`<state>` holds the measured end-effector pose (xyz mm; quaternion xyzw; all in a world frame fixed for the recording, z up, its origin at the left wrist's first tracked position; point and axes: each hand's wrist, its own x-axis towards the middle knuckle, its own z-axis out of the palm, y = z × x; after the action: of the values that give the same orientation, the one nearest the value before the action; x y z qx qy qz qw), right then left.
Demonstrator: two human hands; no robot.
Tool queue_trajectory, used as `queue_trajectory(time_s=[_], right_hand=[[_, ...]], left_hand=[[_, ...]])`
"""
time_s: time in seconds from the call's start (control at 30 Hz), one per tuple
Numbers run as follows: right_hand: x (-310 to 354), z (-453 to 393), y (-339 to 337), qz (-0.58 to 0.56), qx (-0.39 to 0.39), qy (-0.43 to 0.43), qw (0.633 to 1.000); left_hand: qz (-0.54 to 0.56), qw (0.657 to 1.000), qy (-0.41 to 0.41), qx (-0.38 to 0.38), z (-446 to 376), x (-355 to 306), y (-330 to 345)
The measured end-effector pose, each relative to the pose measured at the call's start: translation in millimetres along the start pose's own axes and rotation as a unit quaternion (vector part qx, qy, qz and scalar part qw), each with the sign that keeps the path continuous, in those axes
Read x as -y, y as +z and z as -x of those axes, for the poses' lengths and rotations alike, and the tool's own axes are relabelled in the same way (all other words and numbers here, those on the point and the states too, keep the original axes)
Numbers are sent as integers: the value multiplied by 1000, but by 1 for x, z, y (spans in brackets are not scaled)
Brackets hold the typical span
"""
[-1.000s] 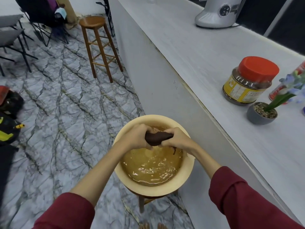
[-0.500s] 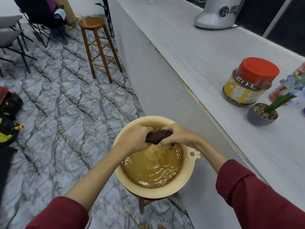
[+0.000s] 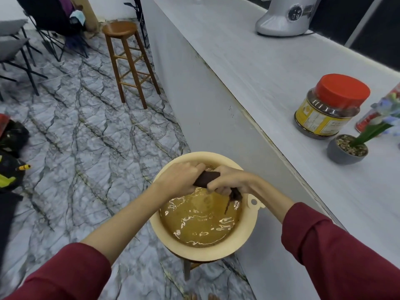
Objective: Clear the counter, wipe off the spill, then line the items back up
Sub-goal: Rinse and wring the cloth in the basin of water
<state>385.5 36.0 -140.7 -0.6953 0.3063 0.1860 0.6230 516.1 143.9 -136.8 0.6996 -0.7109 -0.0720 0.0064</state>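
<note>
A dark brown wet cloth [image 3: 206, 179] is twisted between my two hands above a cream basin [image 3: 158, 230] of brownish water. My left hand [image 3: 180, 179] grips one end and my right hand [image 3: 231, 182] grips the other, with a dark tail of cloth hanging down toward the water. The basin sits on a low wooden stool beside the white counter [image 3: 270, 83]. On the counter at the right stand a red-lidded jar [image 3: 329, 107], a small grey pot with a plant [image 3: 346, 150] and a red can [image 3: 370, 120], partly hidden behind the plant.
A silver appliance [image 3: 285, 16] stands at the counter's far end. A tall wooden stool [image 3: 127, 61] is on the marble floor by the counter's side wall. Folding chairs [image 3: 17, 46] and a dark bag [image 3: 10, 152] are at the left.
My hands have twisted the cloth further, and my right hand has rolled over it so a tail of cloth now hangs on the right. The water ripples.
</note>
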Motion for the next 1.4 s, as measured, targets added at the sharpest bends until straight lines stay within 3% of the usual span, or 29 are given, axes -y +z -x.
queue_trajectory(time_s=[0.1, 0.23, 0.33, 0.47, 0.53, 0.57, 0.63, 0.67, 0.8, 0.9, 1.0, 1.07, 1.23, 1.4], right_hand=[[8, -3, 10, 140, -115, -51, 982], [7, -7, 17, 257, -184, -118, 941], [3, -5, 21, 366, -245, -122, 890], [-5, -10, 29, 488, -272, -147, 816], [-7, -13, 27, 453, -281, -151, 832], [-6, -14, 26, 413, -277, -150, 854], [-4, -16, 22, 315, -258, -139, 903], [-2, -15, 19, 261, -241, -129, 926], [0, -3, -2, 4, -105, -81, 991], [-9, 2, -15, -81, -7, -57, 995], [-17, 0, -16, -139, 71, -13, 988], [-16, -2, -11, -129, 74, 13, 989], [-6, -13, -4, -33, -15, 27, 999], [4, -18, 10, 146, -150, -12, 978]], left_hand=[[31, 999, -39, 3, -2, 1, -2], [96, 991, -76, 45, -5, 3, -2], [188, 973, -109, 80, -8, 4, 5], [316, 930, -137, 124, -6, 3, 11], [255, 952, -121, 117, -5, 5, 11], [168, 976, -103, 98, -5, 6, 8], [2, 998, -64, 18, -3, 5, 1], [-28, 998, -54, -13, -3, 6, 3], [48, 995, -22, -85, 4, 17, 7], [118, 988, -17, -98, 8, 21, 11], [105, 991, -6, -80, 7, 18, 12], [73, 996, 9, -60, 5, 17, 15], [44, 999, -5, -5, -3, 15, 26], [65, 997, -42, -2, -8, 7, 21]])
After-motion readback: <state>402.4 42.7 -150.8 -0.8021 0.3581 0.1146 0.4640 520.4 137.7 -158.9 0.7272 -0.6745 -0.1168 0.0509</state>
